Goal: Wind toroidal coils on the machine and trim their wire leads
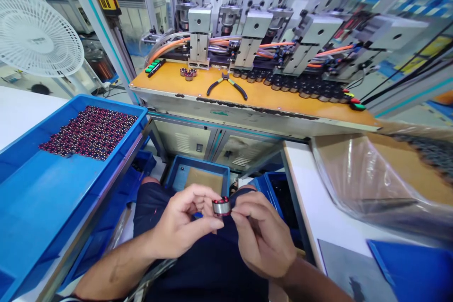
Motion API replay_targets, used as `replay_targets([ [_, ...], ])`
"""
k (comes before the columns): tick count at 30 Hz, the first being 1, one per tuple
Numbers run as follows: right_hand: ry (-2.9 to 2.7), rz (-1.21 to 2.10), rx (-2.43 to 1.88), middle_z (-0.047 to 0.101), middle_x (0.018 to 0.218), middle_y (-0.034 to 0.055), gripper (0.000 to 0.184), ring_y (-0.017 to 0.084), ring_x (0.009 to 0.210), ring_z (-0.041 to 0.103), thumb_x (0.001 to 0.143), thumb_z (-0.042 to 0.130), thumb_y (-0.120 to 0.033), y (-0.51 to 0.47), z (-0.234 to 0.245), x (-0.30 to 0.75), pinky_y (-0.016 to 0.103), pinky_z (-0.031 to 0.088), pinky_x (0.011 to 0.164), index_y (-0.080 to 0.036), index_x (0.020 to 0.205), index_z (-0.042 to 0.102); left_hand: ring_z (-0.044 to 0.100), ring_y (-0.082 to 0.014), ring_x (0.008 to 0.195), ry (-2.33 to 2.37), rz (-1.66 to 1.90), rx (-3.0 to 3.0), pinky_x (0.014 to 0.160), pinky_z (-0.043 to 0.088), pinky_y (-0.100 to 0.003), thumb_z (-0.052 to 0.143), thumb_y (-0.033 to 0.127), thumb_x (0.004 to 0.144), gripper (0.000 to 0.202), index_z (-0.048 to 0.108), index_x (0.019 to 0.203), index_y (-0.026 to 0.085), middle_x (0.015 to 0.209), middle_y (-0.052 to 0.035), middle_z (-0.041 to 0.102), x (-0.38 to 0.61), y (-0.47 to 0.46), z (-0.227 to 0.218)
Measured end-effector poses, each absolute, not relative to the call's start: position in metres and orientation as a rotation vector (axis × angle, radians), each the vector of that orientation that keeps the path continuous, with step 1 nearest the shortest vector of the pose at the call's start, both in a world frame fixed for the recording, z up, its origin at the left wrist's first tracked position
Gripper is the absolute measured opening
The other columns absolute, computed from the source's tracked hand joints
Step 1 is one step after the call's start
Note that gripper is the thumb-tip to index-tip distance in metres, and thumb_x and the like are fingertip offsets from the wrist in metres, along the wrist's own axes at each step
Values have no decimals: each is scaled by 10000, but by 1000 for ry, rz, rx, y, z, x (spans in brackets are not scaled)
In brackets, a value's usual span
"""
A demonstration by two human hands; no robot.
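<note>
Over my lap is a small motor stator point(222, 207), a short silver metal ring with red and black parts at its top and a red lower edge. My left hand point(186, 219) grips it from the left, thumb below and fingers behind. From the right, my right hand point(264, 233) pinches at the stator's edge with thumb and forefinger; whether a thin wire is between those fingertips I cannot tell. The curled fingers of both hands hide part of the stator's sides.
At left, a blue tray point(67, 198) carries many small red-and-black parts point(95, 130). Ahead, an orange bench top point(166, 80) holds pliers point(226, 86), a few stators point(188, 73) and a row of dark ones point(290, 84) beneath a machine point(256, 26). Plastic-covered cardboard point(371, 174) lies right.
</note>
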State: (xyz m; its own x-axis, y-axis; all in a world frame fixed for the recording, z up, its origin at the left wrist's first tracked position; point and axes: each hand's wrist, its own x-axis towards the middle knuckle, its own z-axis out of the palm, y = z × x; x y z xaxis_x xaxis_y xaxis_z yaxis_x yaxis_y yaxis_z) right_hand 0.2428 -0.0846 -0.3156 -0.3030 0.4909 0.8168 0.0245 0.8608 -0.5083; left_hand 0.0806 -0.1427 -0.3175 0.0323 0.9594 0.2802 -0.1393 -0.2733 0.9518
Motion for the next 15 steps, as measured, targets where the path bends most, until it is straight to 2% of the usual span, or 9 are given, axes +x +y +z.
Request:
replay_targets([
  [4,-1721,710,-447,576,762,13,175,122,692,568,887,514,-16,-89,-324,238,240,488,616,-178,876,581,655,-125,685,1037,1638,1806,660,561,-235,729,137,817,266,643,1064,185,853,-54,718,82,-141,-316],
  [7,-1658,828,-455,559,742,9,155,126,678,547,916,507,-56,-91,-332,235,243,466,600,-177,847,576,711,-169,806,1092,1724,2028,742,590,-266,734,124,811,364,608,1143,203,919,-75,736,82,-140,-318],
  [10,-1647,863,-461,558,748,18,145,139,694,546,929,502,-79,-92,-336,236,259,467,615,-177,854,579,719,-167,772,1162,1735,2060,731,597,-266,750,154,803,445,558,1201,209,892,-64,739,82,-141,-322],
  [15,-1660,881,-459,560,763,24,141,141,702,542,937,494,-86,-93,-339,238,266,467,620,-174,864,576,710,-161,739,1194,1712,2047,707,598,-264,739,147,810,442,545,1202,206,867,-52,731,81,-144,-325],
])
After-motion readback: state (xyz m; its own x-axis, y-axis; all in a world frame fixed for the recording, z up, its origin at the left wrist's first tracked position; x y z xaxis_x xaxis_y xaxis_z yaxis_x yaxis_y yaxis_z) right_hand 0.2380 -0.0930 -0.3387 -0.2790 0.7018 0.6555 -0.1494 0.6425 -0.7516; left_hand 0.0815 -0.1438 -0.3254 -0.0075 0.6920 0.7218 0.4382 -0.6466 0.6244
